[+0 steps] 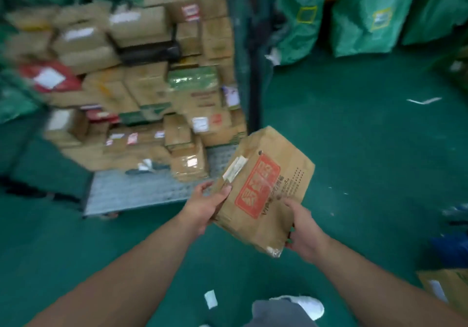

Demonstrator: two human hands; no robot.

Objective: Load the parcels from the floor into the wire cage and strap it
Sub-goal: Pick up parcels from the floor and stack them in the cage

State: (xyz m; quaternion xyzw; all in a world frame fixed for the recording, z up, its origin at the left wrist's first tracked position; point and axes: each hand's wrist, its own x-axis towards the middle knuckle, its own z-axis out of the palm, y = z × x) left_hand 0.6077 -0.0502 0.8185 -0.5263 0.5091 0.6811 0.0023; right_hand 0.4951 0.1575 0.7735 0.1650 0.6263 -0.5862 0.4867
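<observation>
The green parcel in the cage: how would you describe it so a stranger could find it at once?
Look at the tall stack of parcels inside the wire cage. About halfway up, near its right edge, lies the green parcel. Its shiny light-green wrap sets it apart from the brown cartons around it.

A parcel sorting depot or courier warehouse: labelled cardboard parcels (141, 86) are stacked high in a wire cage (141, 192) with a mesh base, bulky green mail sacks (367, 17) stand along the far side, and paper scraps (424, 101) litter the green floor (354, 149)
</observation>
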